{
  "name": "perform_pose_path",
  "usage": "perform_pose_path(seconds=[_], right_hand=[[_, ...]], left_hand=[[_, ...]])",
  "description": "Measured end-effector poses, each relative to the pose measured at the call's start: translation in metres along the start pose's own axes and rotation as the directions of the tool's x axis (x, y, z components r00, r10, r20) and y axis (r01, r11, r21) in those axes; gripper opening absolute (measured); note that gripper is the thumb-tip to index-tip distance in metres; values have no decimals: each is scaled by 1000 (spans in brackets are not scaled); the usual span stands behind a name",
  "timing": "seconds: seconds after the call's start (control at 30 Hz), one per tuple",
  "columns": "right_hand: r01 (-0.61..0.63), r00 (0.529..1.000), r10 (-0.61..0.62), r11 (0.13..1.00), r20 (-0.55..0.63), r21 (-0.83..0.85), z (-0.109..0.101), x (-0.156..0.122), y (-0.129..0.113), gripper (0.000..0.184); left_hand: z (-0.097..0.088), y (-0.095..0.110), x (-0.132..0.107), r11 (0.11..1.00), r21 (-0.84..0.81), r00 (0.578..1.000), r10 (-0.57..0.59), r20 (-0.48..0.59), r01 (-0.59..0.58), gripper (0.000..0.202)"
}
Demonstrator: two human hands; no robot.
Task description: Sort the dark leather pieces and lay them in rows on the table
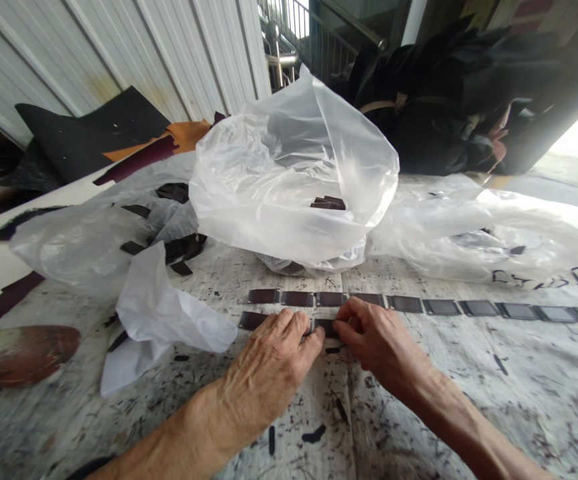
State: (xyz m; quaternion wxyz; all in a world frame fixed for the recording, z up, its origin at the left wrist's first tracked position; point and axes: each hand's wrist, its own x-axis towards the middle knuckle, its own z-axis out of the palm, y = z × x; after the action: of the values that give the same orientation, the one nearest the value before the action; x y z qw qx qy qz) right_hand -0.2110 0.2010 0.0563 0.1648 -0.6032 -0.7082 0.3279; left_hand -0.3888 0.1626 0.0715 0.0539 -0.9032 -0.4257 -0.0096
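A long row of dark brown rectangular pieces lies across the stained work table. A second row starts just in front of it with one piece at the left. My left hand lies palm down on this second row, fingers together and pressing. My right hand meets it fingertip to fingertip, curled and pinching a small dark piece against the table.
A big clear plastic bag holding more dark pieces stands behind the rows. Other plastic sheets spread left and right. White crumpled plastic lies left of my hands. A brown brush-like object sits at the far left. Dark sheets lean on the wall.
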Motion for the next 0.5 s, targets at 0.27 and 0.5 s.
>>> perform_pose_path(seconds=[0.27, 0.5], right_hand=[[161, 978, -169, 984, -125, -71, 4, -8, 1, 17], [488, 607, -452, 861, -654, -142, -90, -22, -51, 14]], left_hand=[[-3, 5, 2, 1000, 20, 1000, -12, 23, 12, 27], [-8, -3, 7, 990, -126, 993, -50, 103, 63, 27]])
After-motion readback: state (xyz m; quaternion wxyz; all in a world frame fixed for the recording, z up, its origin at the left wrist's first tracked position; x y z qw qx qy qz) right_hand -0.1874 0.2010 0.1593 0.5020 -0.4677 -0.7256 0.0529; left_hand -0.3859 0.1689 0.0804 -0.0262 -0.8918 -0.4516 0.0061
